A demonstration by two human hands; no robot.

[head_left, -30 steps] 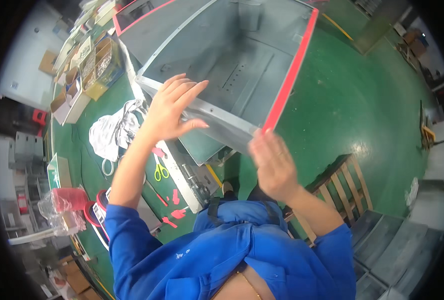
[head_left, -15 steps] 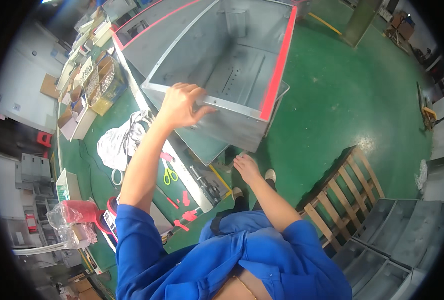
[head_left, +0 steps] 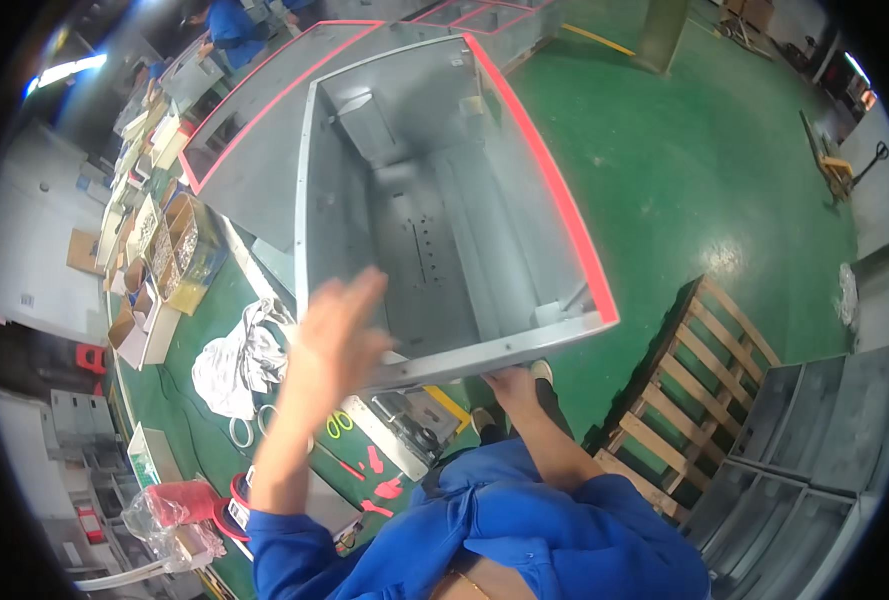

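Observation:
A large grey metal box (head_left: 509,230), open at the top, lies before me with red tape along its right rim. Above its near left corner is my left hand (head_left: 336,335), blurred, fingers stretched out and apart, with nothing in them. My right hand (head_left: 514,388) reaches up to the underside of the box's near edge. Its fingers are hidden behind that edge, so their grip cannot be made out. Below the box, on the green-topped bench, lie yellow-green scissors (head_left: 339,424) and scraps of red tape (head_left: 389,487).
A wooden pallet (head_left: 679,385) leans at the right near stacked grey metal trays (head_left: 814,430). Parts bins (head_left: 179,255) and a white cloth (head_left: 239,360) are on the left. Another taped grey box (head_left: 254,170) stands behind; co-workers in blue (head_left: 232,35) are at the far left.
The box has turned and come nearer to me. My left hand has let go of its near rim, and my right hand has come to the near edge from below.

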